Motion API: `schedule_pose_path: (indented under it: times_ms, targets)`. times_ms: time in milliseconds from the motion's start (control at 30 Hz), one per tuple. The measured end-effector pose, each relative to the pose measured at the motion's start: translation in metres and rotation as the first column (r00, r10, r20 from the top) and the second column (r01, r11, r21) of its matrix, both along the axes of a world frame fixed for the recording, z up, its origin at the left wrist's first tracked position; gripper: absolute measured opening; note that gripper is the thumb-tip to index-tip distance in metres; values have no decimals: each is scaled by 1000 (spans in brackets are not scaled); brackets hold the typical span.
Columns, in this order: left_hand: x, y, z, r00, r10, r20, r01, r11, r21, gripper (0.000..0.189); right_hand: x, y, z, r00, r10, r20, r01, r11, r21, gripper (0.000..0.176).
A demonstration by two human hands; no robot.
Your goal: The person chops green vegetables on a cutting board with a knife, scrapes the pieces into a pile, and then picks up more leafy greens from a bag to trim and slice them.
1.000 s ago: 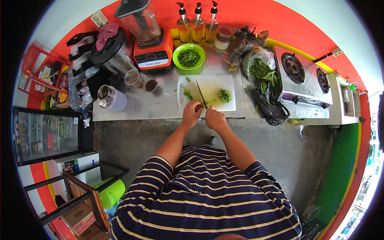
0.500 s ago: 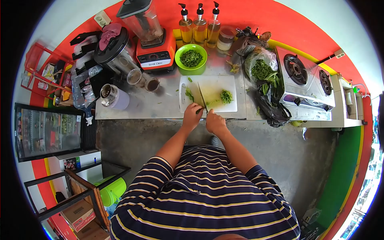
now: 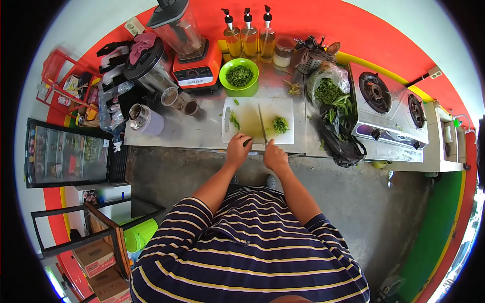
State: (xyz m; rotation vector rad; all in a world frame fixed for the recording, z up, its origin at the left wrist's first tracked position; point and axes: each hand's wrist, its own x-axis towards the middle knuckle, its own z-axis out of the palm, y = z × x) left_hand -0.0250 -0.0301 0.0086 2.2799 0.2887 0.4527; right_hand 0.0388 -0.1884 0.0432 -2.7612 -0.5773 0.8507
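Note:
My right hand (image 3: 276, 155) is wrapped round the handle of a knife (image 3: 262, 121), whose blade points away from me over a white cutting board (image 3: 285, 104). Closed at the board's front edge, my left hand (image 3: 238, 147) holds a small dark thing I cannot make out. A pile of chopped greens (image 3: 280, 124) lies right of the blade. Some longer green pieces (image 3: 234, 120) are on the board's left side. Behind the board stands a green bowl (image 3: 242, 92) of chopped greens.
Behind are a red blender (image 3: 197, 73), pump bottles (image 3: 249, 41) and a lidded jar (image 3: 284, 51). A bag of greens (image 3: 328, 91) and a gas stove (image 3: 389, 108) are at right. At left stand a steel-topped jug (image 3: 146, 120) and plastic cups (image 3: 190, 107).
The knife has moved slightly right, away from my left hand, and its blade points more straight ahead. My right hand has shifted a little right. The whole view has shifted slightly.

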Motion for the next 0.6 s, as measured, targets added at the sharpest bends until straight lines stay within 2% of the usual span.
schedule_pose_path:
  times_ms: [67,100,167,300,400,533,600]
  targets:
    - [0,-6,-2,997,63,-32,-65,997,-42,14,11,-17,-1,991,-125,-43,129,988,80,29]
    - [1,-8,-3,997,66,-38,-67,997,-39,14,15,-24,-3,990,-138,-37,142,985,98,31]
    - [4,-14,-7,990,137,-33,-134,989,65,13,23,-37,-8,990,-136,-21,138,983,125,32]
    - [11,-24,-3,980,181,-84,-175,981,80,12,22,-44,-2,996,-91,4,88,969,231,34]
    - [27,-23,-3,990,135,-43,-129,985,112,10,16,-44,-8,996,-47,70,21,942,336,34]
    - [49,-21,10,995,-25,-93,37,991,128,8,11,-32,-15,997,-53,62,29,941,337,33]
    - [52,-19,12,961,12,-275,8,997,73,8,6,-26,-15,992,-46,121,0,935,354,32]
